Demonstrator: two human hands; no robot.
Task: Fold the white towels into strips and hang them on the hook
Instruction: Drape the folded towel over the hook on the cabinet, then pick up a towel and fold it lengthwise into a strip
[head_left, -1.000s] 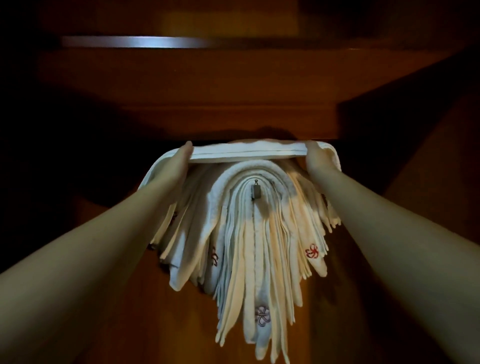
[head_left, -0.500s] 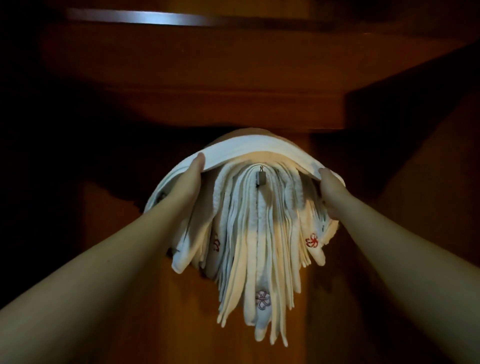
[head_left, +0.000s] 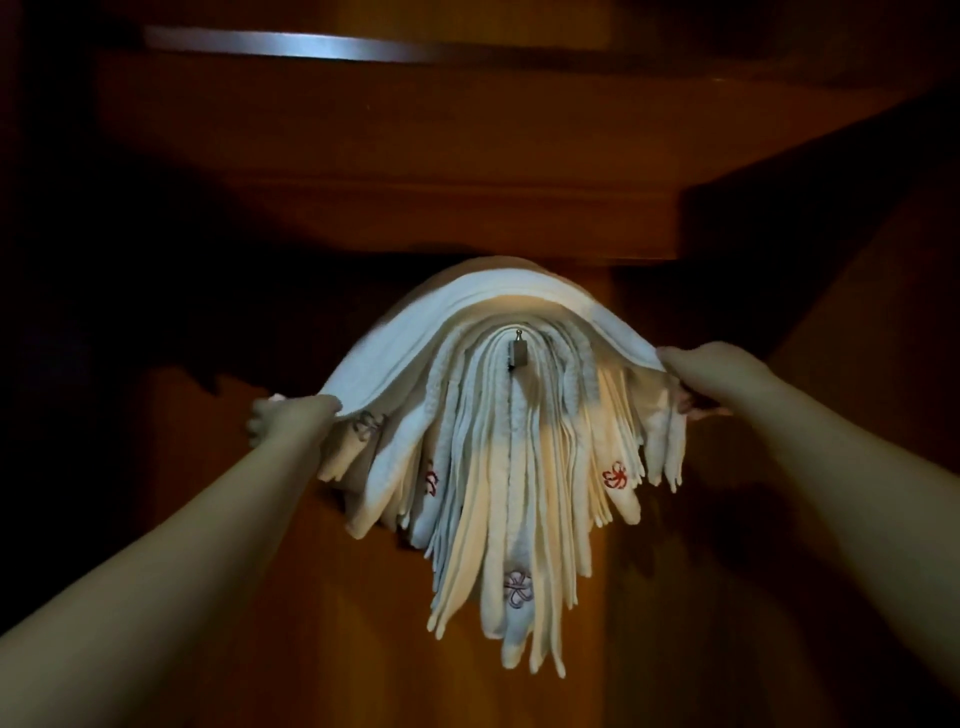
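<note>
A folded white towel strip arches over the top of several white towels that hang in strips from a small metal hook on a wooden panel. Some hanging towels carry small embroidered flowers. My left hand grips the strip's left end, low on the left of the bundle. My right hand grips its right end, on the right of the bundle. Both ends are pulled down and outward. The hook's tip shows in the middle of the bundle.
A dark wooden panel stands behind the towels, with a wooden ledge just above them. A pale metal bar runs across the top. The surroundings are very dark.
Both hands have moved down and apart along the top strip, from near its crest to its two ends. The strip now curves over the hanging towels.
</note>
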